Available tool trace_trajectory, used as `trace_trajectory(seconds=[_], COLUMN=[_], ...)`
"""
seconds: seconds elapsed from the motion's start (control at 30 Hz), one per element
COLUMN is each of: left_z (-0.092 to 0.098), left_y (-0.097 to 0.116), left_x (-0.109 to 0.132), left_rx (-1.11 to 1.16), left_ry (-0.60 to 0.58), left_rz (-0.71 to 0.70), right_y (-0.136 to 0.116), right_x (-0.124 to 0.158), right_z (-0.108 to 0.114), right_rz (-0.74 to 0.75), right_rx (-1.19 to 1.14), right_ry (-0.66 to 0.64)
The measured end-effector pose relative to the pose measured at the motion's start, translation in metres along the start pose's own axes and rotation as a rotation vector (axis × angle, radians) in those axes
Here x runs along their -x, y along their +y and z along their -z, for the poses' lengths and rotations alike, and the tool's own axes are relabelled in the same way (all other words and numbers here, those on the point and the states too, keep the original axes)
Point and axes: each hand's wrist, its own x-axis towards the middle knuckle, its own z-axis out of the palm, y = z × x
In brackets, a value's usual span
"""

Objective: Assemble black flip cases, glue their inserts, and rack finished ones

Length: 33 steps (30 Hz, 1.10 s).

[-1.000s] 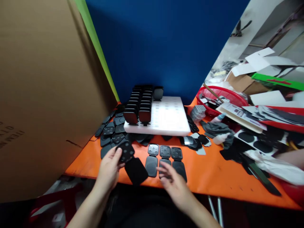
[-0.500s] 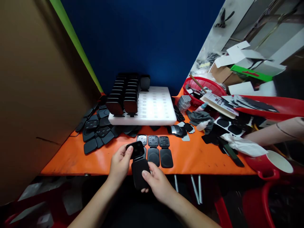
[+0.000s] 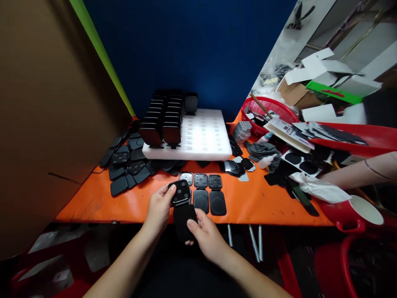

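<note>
Both my hands hold one black hinged case (image 3: 182, 205) just above the front edge of the orange table (image 3: 93, 203). My left hand (image 3: 159, 207) pinches its upper half, which shows several round holes. My right hand (image 3: 206, 236) grips the lower, plain half from below. Right behind the case lie three more opened cases (image 3: 203, 192) in a row. A white foam tray (image 3: 201, 142) farther back carries rows of upright black cases (image 3: 163, 120) on its left side.
A heap of loose black case parts (image 3: 127, 165) lies left of the tray. A brown cardboard wall (image 3: 40, 116) closes the left side. On the right are a red basket (image 3: 266, 109), grey cloth (image 3: 262, 151), papers, a red cup (image 3: 356, 213) and another person's forearm (image 3: 359, 174).
My left hand picked the case up from the table and my right hand joined it on the lower half. The upper half has tilted so its holed face shows. The view shifted.
</note>
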Motion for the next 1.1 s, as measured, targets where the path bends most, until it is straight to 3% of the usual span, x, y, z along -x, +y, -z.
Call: trace_trajectory(seconds=[0.27, 0.4, 0.47, 0.6, 0.87, 1.1], left_z=[0.003, 0.031, 0.049, 0.068, 0.061, 0.047], left_y=[-0.004, -0.007, -0.007, -0.008, -0.01, 0.002], left_x=[0.006, -0.015, -0.033, -0.06, -0.053, -0.082], left_rx=[-0.222, -0.351, -0.583, -0.791, -1.1, -1.375], left_ry=[0.0, 0.032, 0.128, 0.206, 0.252, 0.251], left_rz=[-0.22, -0.164, -0.192, -0.248, -0.514, -0.712], right_y=[0.001, 0.003, 0.003, -0.002, -0.005, -0.003], right_x=[-0.004, -0.005, -0.003, -0.001, -0.003, -0.003], right_z=[-0.003, -0.003, -0.002, 0.001, 0.003, 0.0], right_rz=[-0.084, -0.16, -0.137, -0.062, -0.014, 0.041], right_rx=[0.036, 0.103, 0.2, 0.362, 0.417, 0.489], right_ry=[0.019, -0.073, -0.103, -0.056, -0.017, -0.026])
